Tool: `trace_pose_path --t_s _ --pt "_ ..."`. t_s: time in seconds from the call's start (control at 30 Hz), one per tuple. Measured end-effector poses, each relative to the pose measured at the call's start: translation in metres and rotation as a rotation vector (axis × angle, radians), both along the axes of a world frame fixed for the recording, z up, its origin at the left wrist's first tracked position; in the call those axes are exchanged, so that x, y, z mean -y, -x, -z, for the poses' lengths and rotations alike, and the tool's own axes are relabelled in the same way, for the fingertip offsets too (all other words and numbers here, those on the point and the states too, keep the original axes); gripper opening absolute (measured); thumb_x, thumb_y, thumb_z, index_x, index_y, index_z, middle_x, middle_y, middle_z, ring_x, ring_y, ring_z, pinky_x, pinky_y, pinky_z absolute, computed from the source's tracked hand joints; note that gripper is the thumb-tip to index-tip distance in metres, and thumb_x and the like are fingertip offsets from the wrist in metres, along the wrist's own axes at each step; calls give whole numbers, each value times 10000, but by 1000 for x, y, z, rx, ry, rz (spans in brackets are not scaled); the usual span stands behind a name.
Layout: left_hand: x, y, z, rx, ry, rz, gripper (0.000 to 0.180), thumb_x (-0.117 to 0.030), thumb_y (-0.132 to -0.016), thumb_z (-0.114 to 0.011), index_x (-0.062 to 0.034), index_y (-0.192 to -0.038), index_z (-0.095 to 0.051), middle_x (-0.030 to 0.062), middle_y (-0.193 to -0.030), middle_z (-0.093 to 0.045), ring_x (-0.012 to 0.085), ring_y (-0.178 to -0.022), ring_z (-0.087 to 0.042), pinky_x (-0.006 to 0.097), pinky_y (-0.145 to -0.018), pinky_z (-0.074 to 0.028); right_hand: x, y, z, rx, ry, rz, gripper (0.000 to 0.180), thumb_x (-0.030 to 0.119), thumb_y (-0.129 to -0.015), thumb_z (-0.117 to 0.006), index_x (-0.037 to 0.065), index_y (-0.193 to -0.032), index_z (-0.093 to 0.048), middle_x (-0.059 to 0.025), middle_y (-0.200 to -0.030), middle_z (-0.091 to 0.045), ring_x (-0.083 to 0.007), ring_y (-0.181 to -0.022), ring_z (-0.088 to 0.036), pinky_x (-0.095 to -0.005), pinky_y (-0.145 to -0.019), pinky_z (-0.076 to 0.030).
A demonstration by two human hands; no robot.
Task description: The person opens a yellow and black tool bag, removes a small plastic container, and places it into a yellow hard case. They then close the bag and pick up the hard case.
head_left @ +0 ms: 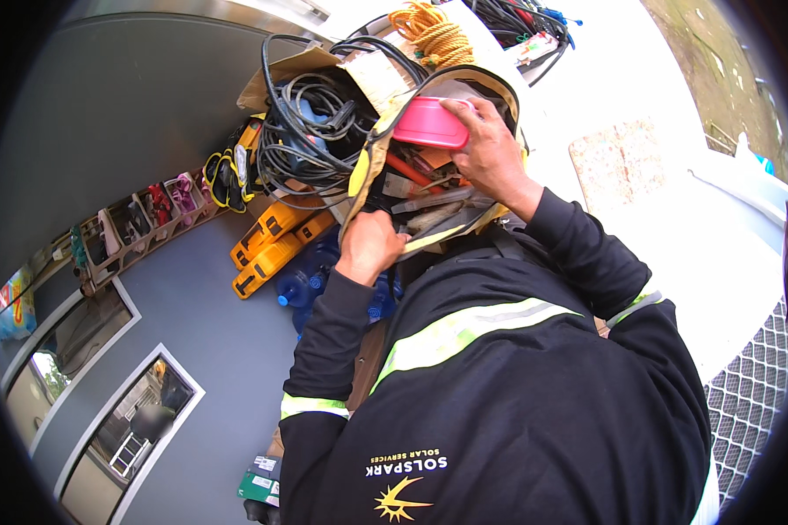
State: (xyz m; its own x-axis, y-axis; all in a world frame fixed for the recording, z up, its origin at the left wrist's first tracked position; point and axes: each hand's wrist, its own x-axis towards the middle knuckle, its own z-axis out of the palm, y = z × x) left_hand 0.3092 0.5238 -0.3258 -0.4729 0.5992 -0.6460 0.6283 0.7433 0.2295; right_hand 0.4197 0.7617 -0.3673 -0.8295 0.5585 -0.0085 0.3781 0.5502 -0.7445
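In front of me a yellow-and-black tool bag [369, 171] gapes open at its top. My right hand [496, 156] grips a pink plastic container [431, 122] over the bag's mouth, thumb and fingers closed on its right end. My left hand [372, 245] is at the bag's near left edge, fingers curled over the rim and partly hidden. Below the container, an orange-handled tool [409, 170] and several grey and metal hand tools [442, 210] lie jumbled inside the bag.
Left of the bag are a cardboard box of coiled black cables [302, 131], yellow tool cases [271, 249] and blue bottles [302, 284]. Orange rope [433, 35] lies beyond it. A speckled board [617, 164] rests on the white surface at right; chain-link mesh [749, 394] stands lower right.
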Motion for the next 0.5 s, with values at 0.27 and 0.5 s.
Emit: trace_pose_path --t_s 0.27,0.5 --pt "8 25 26 -102 8 -150 1199 -257 -740 -943 105 -1644 -243 388 -1089 -728 501 -1067 -733 516 -989 -577 25 -20 -24 -181 -333 -98 679 11 -748 -797 94 -1410 -671 -246 -1424 -486 -455 -1290 -541 -522 -1031 -522" --pt "24 59 33 -40 -5 -350 893 21 -925 -632 -121 -1727 -267 300 -1221 -731 420 -1067 -753 485 -873 -640 49 -41 -9 93 -124 -514 370 289 -936 -707 45 -1213 -733 -173 -1173 -709 -347 -1119 -641 -493 -1003 -514"
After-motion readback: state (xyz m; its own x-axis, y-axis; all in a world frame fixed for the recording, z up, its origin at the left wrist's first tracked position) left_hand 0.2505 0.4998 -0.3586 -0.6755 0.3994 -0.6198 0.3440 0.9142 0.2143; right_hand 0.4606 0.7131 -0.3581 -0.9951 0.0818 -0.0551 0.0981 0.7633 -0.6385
